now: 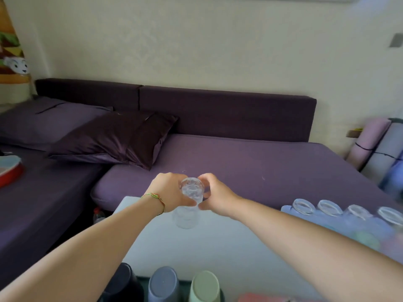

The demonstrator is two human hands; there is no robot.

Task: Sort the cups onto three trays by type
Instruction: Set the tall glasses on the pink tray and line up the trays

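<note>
While left grip (pixel 170 191) and right grip (pixel 214 192) both clamp one clear cup (pixel 192 188) at worktop (pixel 218 247) 12 o'clock | we note glass row (pixel 329 207) at 3 o'clock.

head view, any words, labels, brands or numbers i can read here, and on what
No readable text anywhere in this view.
clear cups: no print shows.
bottle beside the bed: too blurred to read any label.
burger cushion: only a drawn face, no letters.
</note>
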